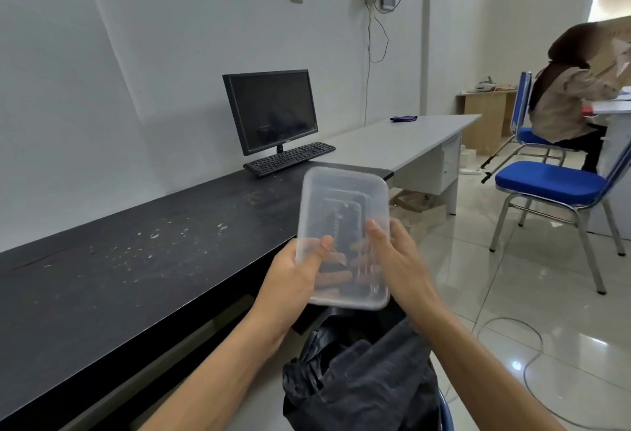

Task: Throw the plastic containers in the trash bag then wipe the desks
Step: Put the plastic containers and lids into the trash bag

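Gripping a clear plastic container from both sides, the left hand clamps its near-left edge with the thumb on top while the right hand closes on the near-right edge, fingers showing through the plastic underneath. Its long axis runs away from the hands, far end tilted up, and it is held in the air directly above a black trash bag below the wrists. Left of the hands a black desk bears pale crumbs; beyond them stand a monitor, a keyboard, and a grey desk carrying a dark cloth, with blue chairs on glossy tile to the right.
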